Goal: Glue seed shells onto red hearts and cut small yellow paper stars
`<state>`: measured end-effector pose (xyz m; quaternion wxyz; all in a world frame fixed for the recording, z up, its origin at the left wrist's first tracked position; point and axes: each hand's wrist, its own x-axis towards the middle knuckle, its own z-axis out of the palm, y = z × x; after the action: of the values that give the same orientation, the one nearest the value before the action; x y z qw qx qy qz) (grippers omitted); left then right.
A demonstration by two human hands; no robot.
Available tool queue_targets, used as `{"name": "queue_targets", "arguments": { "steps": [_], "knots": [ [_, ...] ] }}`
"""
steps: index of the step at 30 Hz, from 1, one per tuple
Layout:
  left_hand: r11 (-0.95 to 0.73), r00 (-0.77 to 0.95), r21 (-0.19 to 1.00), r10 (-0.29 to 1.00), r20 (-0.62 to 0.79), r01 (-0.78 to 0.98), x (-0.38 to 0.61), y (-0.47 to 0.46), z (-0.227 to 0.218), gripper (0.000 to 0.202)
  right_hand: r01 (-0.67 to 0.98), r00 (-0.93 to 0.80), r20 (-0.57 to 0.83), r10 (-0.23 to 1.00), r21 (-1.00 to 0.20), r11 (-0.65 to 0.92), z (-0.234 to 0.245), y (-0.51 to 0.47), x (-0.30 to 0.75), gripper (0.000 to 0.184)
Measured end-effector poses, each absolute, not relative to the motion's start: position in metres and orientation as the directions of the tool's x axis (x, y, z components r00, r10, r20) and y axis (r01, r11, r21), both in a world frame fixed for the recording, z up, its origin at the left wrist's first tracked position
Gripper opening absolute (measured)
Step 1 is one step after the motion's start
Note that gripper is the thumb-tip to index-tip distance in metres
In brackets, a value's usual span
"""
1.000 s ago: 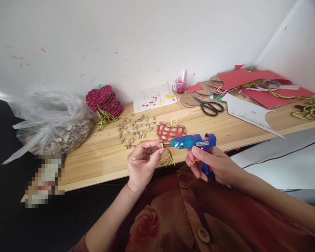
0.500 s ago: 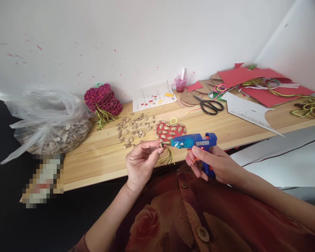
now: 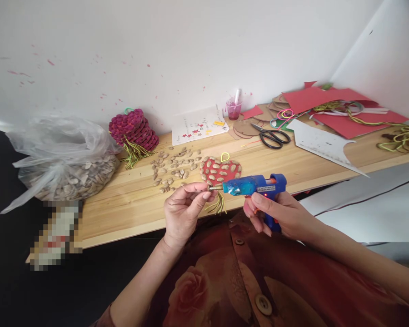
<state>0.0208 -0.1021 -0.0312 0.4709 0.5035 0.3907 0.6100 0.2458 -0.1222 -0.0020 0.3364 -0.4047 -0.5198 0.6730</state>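
Observation:
My right hand [image 3: 276, 211] is wrapped round the grip of a blue hot glue gun [image 3: 248, 185], whose nozzle points left. Between the thumb and fingers of my left hand [image 3: 187, 209] a small brown nutshell [image 3: 209, 187] is pinched, right at the nozzle's tip. Behind the glue gun, on the table, lies a red heart-shaped piece [image 3: 221, 168] covered with nutshells, with a yellow cord loop at its top and a tassel [image 3: 218, 204] below. Left of it are many loose shells [image 3: 177, 165] spread on the wood.
A clear plastic bag of shells [image 3: 75, 177] stands at the left. Beside it is a stack of purple shell-covered pieces [image 3: 132, 129]. Further back are a sheet with star stickers [image 3: 197, 127], a pink cup [image 3: 234, 110], black scissors [image 3: 272, 137], red paper [image 3: 354, 113] and cords [image 3: 404, 141].
The glue gun and my right hand have shifted slightly right and down. My left hand still pinches the shell at the nozzle.

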Motion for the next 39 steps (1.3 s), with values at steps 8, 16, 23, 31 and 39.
{"name": "queue_targets", "arguments": {
  "steps": [8, 16, 23, 31, 39],
  "knots": [
    [-0.250, -0.045, 0.947, 0.968, 0.246, -0.201, 0.0212, -0.1030, -0.0302, 0.015, 0.012, -0.442, -0.179, 0.879, -0.981, -0.194, -0.0008, -0.1227, 0.2464, 0.045],
    [-0.238, -0.040, 0.946, 0.971, 0.236, -0.221, 0.0216, -0.1032, -0.0295, 0.015, 0.032, -0.435, -0.169, 0.884, -0.985, -0.172, -0.0016, -0.1223, 0.2455, 0.046],
    [-0.235, -0.032, 0.946, 0.972, 0.234, -0.225, 0.0211, -0.1035, -0.0313, 0.015, 0.025, -0.429, -0.165, 0.888, -0.985, -0.170, -0.0019, -0.1224, 0.2455, 0.046],
    [-0.218, -0.029, 0.950, 0.976, 0.217, -0.223, 0.0214, -0.1048, -0.0306, 0.015, 0.033, -0.431, -0.169, 0.886, -0.985, -0.172, -0.0019, -0.1229, 0.2460, 0.045],
    [-0.216, -0.032, 0.949, 0.976, 0.214, -0.230, 0.0222, -0.1049, -0.0281, 0.013, 0.051, -0.419, -0.191, 0.888, -0.981, -0.187, 0.0000, -0.1232, 0.2450, 0.045]
  ]
}}
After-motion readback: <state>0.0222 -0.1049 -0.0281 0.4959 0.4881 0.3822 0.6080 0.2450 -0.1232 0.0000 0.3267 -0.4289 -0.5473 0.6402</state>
